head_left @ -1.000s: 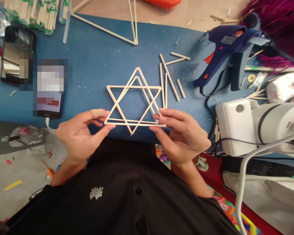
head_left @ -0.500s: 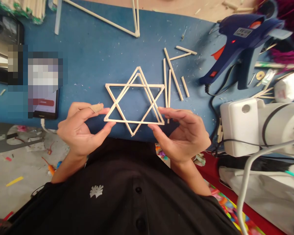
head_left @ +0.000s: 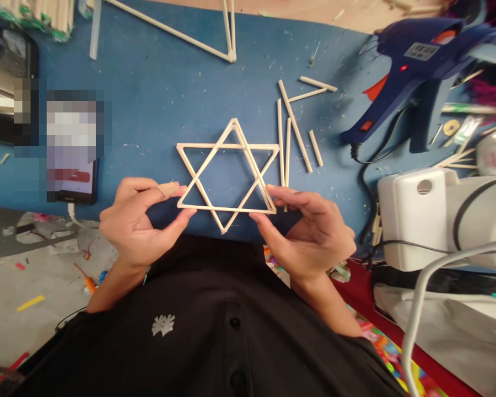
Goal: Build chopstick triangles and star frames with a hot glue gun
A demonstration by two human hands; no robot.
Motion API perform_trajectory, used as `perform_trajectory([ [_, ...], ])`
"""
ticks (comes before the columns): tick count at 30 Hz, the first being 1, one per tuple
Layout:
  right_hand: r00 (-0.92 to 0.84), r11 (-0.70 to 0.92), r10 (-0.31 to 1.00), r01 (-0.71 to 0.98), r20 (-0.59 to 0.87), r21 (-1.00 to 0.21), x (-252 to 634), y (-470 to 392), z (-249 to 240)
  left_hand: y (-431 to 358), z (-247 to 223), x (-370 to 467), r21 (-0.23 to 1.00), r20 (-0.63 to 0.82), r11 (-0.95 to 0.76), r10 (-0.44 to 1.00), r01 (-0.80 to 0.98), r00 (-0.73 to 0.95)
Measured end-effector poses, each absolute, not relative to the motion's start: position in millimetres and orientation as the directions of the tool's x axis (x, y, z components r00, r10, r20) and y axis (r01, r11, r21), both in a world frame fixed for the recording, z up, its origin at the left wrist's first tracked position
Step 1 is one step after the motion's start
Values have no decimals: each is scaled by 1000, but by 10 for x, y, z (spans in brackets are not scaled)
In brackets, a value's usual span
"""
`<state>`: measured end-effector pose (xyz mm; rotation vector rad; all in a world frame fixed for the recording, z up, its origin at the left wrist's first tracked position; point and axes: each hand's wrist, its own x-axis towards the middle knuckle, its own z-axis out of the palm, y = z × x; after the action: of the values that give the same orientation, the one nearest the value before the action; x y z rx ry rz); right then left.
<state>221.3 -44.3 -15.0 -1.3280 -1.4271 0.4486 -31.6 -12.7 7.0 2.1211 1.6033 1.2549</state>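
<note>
A six-pointed star of pale wooden sticks (head_left: 209, 208) lies over the blue tabletop (head_left: 149, 99) near its front edge. My left hand (head_left: 143, 220) pinches the star's lower left corner between thumb and forefinger; a tan bandage wraps one of its fingers. At the lower right corner, my right hand (head_left: 310, 231) grips the star the same way. Two sticks run close together along the star's upper right side. Loose sticks (head_left: 295, 127) lie just right of the star, some ends close to my right fingers.
A blue glue gun (head_left: 400, 82) with a lit red light stands at the right, its cord trailing past a white device (head_left: 413, 220). A phone (head_left: 76, 184) lies left. Larger joined sticks (head_left: 169, 30) and bundled sticks (head_left: 45, 16) are at the back.
The star's upper corners have shifted slightly down in the picture, and the gap between the doubled sticks near its top looks narrower. Both hands keep their hold. The view has moved slightly.
</note>
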Motion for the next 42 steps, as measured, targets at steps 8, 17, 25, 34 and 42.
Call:
perform_trajectory([
  [8, 199, 307, 868, 507, 456, -806, 2204, -440, -133, -120, 47, -315, 614, 499, -396, 865, 683, 52],
  [17, 176, 290, 863, 595, 473, -750, 2204, -437, -116, -134, 73, -309, 593, 471, -365, 880, 718, 59],
  [25, 144, 265, 880, 643, 454, -719, 2222, -460, -102, -137, 92, -319, 543, 464, -359, 882, 759, 85],
  [34, 126, 303, 855, 664, 502, -683, 2225, -438, -117, -112, 68, -329, 541, 510, -410, 854, 734, 101],
  [42, 128, 316, 857, 636, 499, -704, 2226, -441, -142, -118, 102, -330, 530, 482, -406, 866, 744, 129],
])
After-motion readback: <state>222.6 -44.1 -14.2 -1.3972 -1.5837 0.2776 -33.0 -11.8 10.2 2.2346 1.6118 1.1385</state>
